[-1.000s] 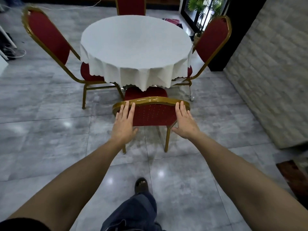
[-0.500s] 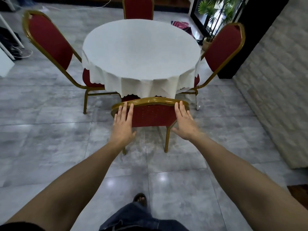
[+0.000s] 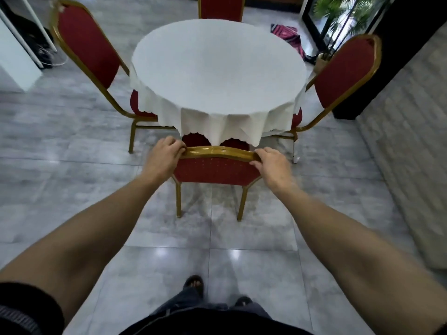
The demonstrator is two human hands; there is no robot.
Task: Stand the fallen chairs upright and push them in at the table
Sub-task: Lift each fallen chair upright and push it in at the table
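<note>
Seen from a head-worn camera looking down, a round table draped in a white scalloped cloth (image 3: 219, 68) stands on grey floor tiles, with four red-upholstered, gold-metal-framed banquet chairs around it. The nearest chair (image 3: 215, 169) stands upright on the near side of the table, its seat tucked beneath the hanging cloth and its backrest just clear of the table edge. The person's left hand (image 3: 163, 157) and right hand (image 3: 272, 164) each grip a top corner of that backrest, fingers curled closed over the gold rail. To the left of the table another chair (image 3: 89, 49) is upright with its seat partly under the cloth; a matching chair (image 3: 343, 73) stands likewise to the right, and the back of a fourth chair (image 3: 221, 7) shows beyond the far side. No chair lies fallen in view, so the task looks nearly finished, perhaps needing only a final nudge inward and letting go.
</note>
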